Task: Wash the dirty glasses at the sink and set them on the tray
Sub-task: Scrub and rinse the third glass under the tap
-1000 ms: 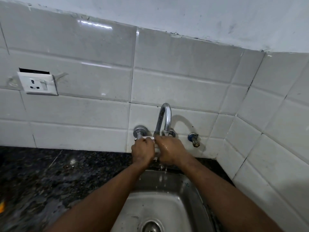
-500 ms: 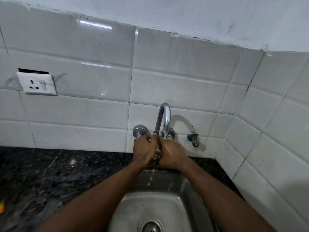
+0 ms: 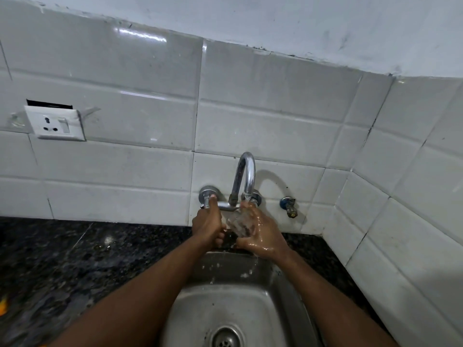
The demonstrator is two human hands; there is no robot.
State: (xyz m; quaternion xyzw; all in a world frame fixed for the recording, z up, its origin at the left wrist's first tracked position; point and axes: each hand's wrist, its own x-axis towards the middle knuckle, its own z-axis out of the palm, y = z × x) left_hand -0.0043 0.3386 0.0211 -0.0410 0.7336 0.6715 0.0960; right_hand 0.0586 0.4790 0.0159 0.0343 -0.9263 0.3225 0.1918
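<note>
Changed since half a second back: both hands have drawn slightly apart under the spout (image 3: pixel 246 171), exposing a clear glass (image 3: pixel 239 225) between them, and the thumb of the left hand (image 3: pixel 208 227) has lifted to touch the left tap valve (image 3: pixel 206 194). Item, glass: transparent, tilted, held directly beneath the running stream and above the back edge of the sink (image 3: pixel 238 296); water runs off it into the basin. Item, right hand (image 3: pixel 263 237): wet and glistening, fingers cupped round the right side and base of the glass, gripping it. Item, left hand: just left of the glass, fingers curled under, thumb upright; whether those fingers also hold the glass cannot be told, since the knuckles hide the contact. Item, surroundings: dark speckled countertop (image 3: pixel 75 259) to the left, drain (image 3: pixel 225 339) at the bottom of the basin, wall socket (image 3: pixel 56 123) on the tiles, small angle valve (image 3: pixel 289 206) right of the tap. Progress, as a judgement: rinsing of one glass is under way and looks near its end, as no foam shows on it. Outstanding: setting this glass down on the tray and washing any others. Neither tray nor further glasses appear in view, so the count done or remaining cannot be stated.
</note>
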